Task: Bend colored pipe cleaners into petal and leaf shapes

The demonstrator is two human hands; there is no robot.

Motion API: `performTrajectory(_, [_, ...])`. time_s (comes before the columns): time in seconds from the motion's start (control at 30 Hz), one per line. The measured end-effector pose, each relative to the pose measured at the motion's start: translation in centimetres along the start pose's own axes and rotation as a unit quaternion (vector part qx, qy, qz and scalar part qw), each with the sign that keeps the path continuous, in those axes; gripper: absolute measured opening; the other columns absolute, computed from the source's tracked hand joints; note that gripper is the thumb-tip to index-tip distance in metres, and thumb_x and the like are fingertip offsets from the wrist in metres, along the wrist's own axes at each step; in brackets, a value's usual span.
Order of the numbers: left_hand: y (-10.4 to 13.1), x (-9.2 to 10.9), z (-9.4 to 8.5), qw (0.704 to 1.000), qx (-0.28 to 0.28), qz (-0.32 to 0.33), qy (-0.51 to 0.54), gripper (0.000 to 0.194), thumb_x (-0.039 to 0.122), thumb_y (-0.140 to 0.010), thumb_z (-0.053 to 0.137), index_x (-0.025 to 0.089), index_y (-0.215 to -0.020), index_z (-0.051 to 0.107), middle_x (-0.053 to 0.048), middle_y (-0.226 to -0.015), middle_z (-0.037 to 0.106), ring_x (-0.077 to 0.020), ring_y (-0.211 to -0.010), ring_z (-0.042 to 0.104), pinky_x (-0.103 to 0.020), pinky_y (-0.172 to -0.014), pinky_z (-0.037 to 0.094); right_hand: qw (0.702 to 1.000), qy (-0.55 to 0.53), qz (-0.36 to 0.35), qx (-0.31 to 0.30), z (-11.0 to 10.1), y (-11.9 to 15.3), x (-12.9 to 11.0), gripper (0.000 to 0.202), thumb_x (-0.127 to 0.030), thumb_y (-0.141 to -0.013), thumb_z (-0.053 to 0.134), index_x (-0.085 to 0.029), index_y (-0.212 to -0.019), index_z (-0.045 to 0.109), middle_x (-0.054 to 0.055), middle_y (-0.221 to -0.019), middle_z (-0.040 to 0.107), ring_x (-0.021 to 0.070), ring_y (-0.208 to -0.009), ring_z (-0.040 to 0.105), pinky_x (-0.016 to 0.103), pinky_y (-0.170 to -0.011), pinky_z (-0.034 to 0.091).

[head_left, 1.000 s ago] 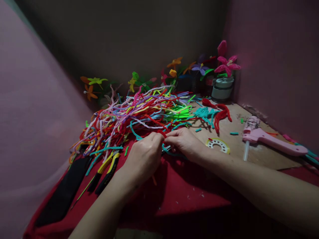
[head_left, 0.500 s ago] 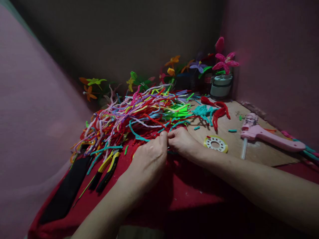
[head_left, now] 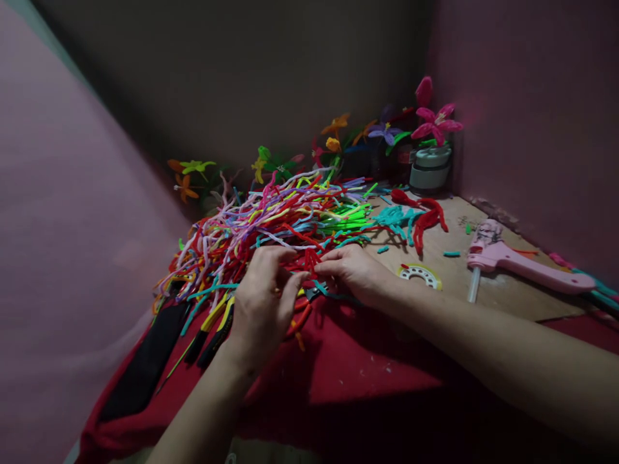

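My right hand (head_left: 355,269) pinches a bent red pipe cleaner (head_left: 311,259), folded into narrow loops that stand up at the fingertips. Just left of it, my left hand (head_left: 268,290) has its thumb and fingers parted, with nothing visible between them. Below the hands lies a pair of red-handled pliers (head_left: 304,317), partly hidden by the left hand. Behind both hands rises a big heap of colourful pipe cleaners (head_left: 271,216), and a teal strand lies close under the right hand.
Yellow-and-black pliers (head_left: 213,332) and a black strip-like object (head_left: 142,367) lie at left. A tape roll (head_left: 420,276) and a pink glue gun (head_left: 522,264) rest on the board (head_left: 512,303) at right. Fuzzy flowers (head_left: 438,124) and a grey-green pot (head_left: 430,169) stand behind.
My left hand has drawn back left from the right hand, its fingers parting. The red loops and the red-handled pliers have come into sight. The view has shifted slightly.
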State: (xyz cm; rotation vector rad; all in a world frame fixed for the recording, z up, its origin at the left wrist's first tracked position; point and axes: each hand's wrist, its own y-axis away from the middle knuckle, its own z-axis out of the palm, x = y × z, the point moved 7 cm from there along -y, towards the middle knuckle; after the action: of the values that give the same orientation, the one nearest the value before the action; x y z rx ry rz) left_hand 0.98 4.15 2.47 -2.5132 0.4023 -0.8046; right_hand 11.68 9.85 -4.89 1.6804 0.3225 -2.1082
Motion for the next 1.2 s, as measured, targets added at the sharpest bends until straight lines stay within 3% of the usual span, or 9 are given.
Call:
performTrajectory(0.1, [0.5, -2.8, 1.9, 0.951, -0.081, -0.220, 0.202, 0.027, 0.034, -0.070, 0.063, 0.016, -0.087, 0.053, 0.000, -0.066, 0.058, -0.0108, -0.046, 0.054, -0.021, -0.042, 0.043, 0.999, -0.031, 0.005, -0.005, 0.2, 0.2, 0.0, 0.015, -0.015, -0.063, 0.054, -0.014, -0.049, 0.049, -0.004, -0.042, 0.042, 0.0051, -0.037, 0.034, 0.022, -0.040, 0.023])
performTrajectory(0.2, [1.0, -3.2, 3.7, 0.894, -0.133, -0.298, 0.307, 0.025, 0.038, -0.069, 0.063, 0.015, -0.073, 0.053, 0.003, -0.050, 0.052, -0.0085, -0.038, 0.045, -0.019, -0.036, 0.034, 1.000, -0.011, 0.001, -0.005, 0.2, 0.3, 0.0, 0.017, -0.015, -0.062, 0.054, -0.014, -0.047, 0.048, -0.004, -0.041, 0.041, 0.0048, -0.037, 0.032, 0.022, -0.040, 0.022])
performTrajectory(0.3, [0.9, -2.8, 4.0, 0.911, -0.124, -0.271, 0.284, 0.024, 0.037, -0.069, 0.062, 0.015, -0.068, 0.053, 0.004, -0.046, 0.049, -0.0066, -0.038, 0.041, -0.018, -0.039, 0.032, 1.000, 0.028, -0.011, 0.003, 0.0, 0.3, -0.1, 0.019, -0.014, -0.060, 0.053, -0.015, -0.043, 0.045, -0.005, -0.039, 0.039, 0.0049, -0.037, 0.031, 0.022, -0.039, 0.021])
performTrajectory(0.5, [0.5, -1.6, 3.8, 0.980, -0.080, -0.156, 0.090, 0.016, 0.028, -0.071, 0.056, 0.015, -0.062, 0.052, 0.005, -0.051, 0.046, -0.0060, -0.045, 0.040, -0.018, -0.046, 0.031, 0.998, 0.057, -0.035, 0.005, -0.1, 0.5, -0.7, 0.021, -0.018, -0.059, 0.052, -0.016, -0.041, 0.042, -0.006, -0.039, 0.035, 0.0049, -0.038, 0.029, 0.022, -0.039, 0.023])
performTrajectory(0.63, [0.1, -1.9, 3.6, 0.990, -0.059, -0.129, 0.024, 0.016, 0.027, -0.072, 0.055, 0.016, -0.061, 0.051, 0.006, -0.050, 0.044, -0.0069, -0.048, 0.039, -0.019, -0.048, 0.031, 0.998, 0.039, -0.033, 0.030, -0.5, 0.5, -1.0, 0.017, -0.021, -0.059, 0.059, -0.014, -0.046, 0.050, -0.006, -0.041, 0.039, 0.0050, -0.039, 0.032, 0.022, -0.040, 0.023])
performTrajectory(0.83, [0.0, -2.3, 3.5, 0.995, -0.012, -0.086, 0.046, 0.019, 0.030, -0.073, 0.059, 0.016, -0.062, 0.052, 0.004, -0.058, 0.047, -0.0077, -0.055, 0.043, -0.020, -0.054, 0.034, 0.997, -0.074, 0.017, 0.001, -0.5, 0.1, 0.1, 0.014, -0.021, -0.059, 0.063, -0.013, -0.052, 0.055, -0.005, -0.041, 0.044, 0.0060, -0.038, 0.036, 0.022, -0.040, 0.027])
performTrajectory(0.93, [0.0, -3.0, 3.4, 0.982, 0.024, -0.122, 0.140, 0.018, 0.030, -0.068, 0.065, 0.017, -0.072, 0.053, 0.004, -0.066, 0.051, -0.0071, -0.055, 0.045, -0.020, -0.054, 0.037, 0.992, -0.125, 0.029, 0.010, -0.6, 0.0, 0.4, 0.011, -0.020, -0.059, 0.064, -0.013, -0.056, 0.056, -0.005, -0.042, 0.045, 0.0055, -0.038, 0.036, 0.021, -0.039, 0.027])
performTrajectory(1.1, [0.0, -3.1, 5.6, 0.884, -0.076, -0.193, 0.418, 0.047, 0.023, -0.065, 0.069, 0.022, -0.107, 0.047, 0.001, -0.084, 0.059, -0.0085, -0.057, 0.055, -0.022, -0.053, 0.045, 0.980, -0.190, 0.054, -0.035, 0.3, 0.1, 0.3, 0.019, -0.017, -0.068, 0.058, -0.013, -0.052, 0.049, -0.004, -0.042, 0.045, 0.0042, -0.037, 0.036, 0.018, -0.037, 0.027])
performTrajectory(1.2, [0.2, -2.6, 6.0, 0.872, -0.095, -0.191, 0.441, 0.037, 0.022, -0.068, 0.066, 0.017, -0.102, 0.052, -0.002, -0.084, 0.062, -0.0132, -0.070, 0.061, -0.023, -0.058, 0.048, 0.971, -0.214, 0.092, -0.053, 0.4, 0.1, 0.6, 0.012, -0.014, -0.072, 0.053, -0.012, -0.060, 0.051, -0.003, -0.046, 0.049, 0.0030, -0.036, 0.035, 0.016, -0.035, 0.024])
